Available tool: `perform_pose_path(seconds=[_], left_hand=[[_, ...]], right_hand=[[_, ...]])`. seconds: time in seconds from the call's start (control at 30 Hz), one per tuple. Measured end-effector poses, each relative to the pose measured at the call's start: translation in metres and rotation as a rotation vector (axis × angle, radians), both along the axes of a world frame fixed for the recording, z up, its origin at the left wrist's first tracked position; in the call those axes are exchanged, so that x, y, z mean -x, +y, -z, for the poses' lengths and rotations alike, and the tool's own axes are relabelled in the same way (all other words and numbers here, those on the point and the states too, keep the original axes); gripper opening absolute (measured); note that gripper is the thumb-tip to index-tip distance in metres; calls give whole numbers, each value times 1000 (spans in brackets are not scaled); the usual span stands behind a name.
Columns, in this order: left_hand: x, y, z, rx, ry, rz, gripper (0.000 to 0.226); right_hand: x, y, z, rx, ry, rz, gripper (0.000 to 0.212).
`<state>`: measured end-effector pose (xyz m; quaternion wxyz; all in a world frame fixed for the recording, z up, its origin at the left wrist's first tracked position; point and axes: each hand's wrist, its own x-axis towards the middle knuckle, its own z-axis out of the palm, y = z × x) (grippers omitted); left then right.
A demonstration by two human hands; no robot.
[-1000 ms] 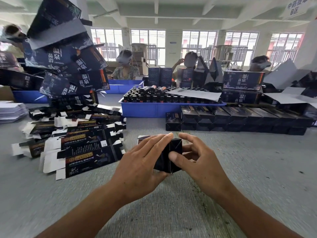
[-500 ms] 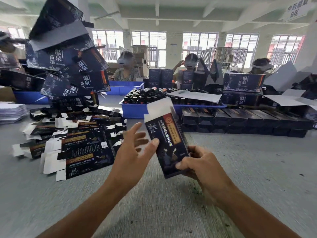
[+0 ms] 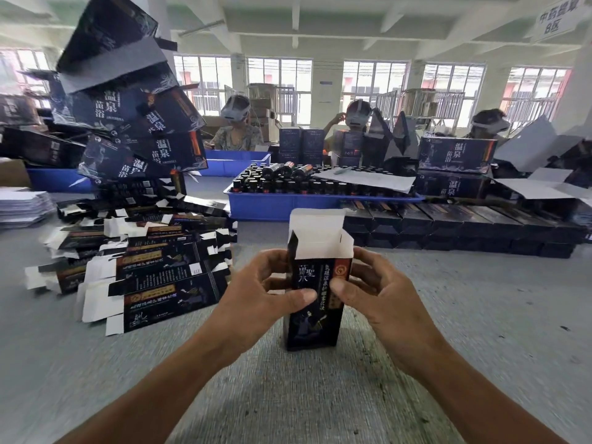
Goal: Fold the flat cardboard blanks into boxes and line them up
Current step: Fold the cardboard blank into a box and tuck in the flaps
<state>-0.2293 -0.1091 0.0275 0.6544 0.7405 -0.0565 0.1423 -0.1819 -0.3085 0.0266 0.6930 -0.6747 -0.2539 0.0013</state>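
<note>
A dark printed cardboard box (image 3: 315, 318) stands upright on the grey table in front of me, its white top flaps open and pointing up. My left hand (image 3: 256, 293) grips its left side, thumb across the front face. My right hand (image 3: 378, 296) grips the right side, thumb on the front too. A heap of flat dark blanks (image 3: 150, 274) with white tabs lies to the left. A row of folded dark boxes (image 3: 464, 225) runs along the far right of the table.
A blue tray (image 3: 288, 203) of dark bottles sits behind the box, with a white sheet over part of it. Large dark cartons (image 3: 128, 116) tower at the left. White paper stacks (image 3: 22, 206) lie far left. Three people sit across the table.
The box went from being pressed low between both hands, to held tilted in the right hand, to standing upright on the table with both hands gripping it and its top flaps open.
</note>
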Motion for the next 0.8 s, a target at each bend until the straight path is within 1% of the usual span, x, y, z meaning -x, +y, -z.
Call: perform_pose_path(seconds=[0.17, 0.23, 0.3, 0.37, 0.43, 0.5, 0.63, 0.8], left_hand=[[2, 1, -2, 51, -30, 30, 69], [3, 2, -5, 77, -80, 15, 64], [5, 3, -8, 75, -148, -10, 55], [6, 1, -9, 27, -211, -10, 48], [8, -1, -9, -61, -264, -6, 43], [9, -1, -8, -126, -285, -13, 39], [7, 3, -5, -147, -268, -30, 32], [9, 0, -7, -102, -260, 8, 22]], right_hand=[[2, 1, -2, -17, -29, 7, 46], [1, 0, -2, -17, -45, 16, 47], [1, 0, -1, -14, -62, 25, 47], [2, 1, 1, 10, -96, 41, 52], [4, 2, 1, 56, -146, 55, 59], [6, 2, 1, 109, -195, 48, 62], [7, 1, 0, 183, -252, 18, 52], [5, -2, -4, 194, -249, 28, 39]])
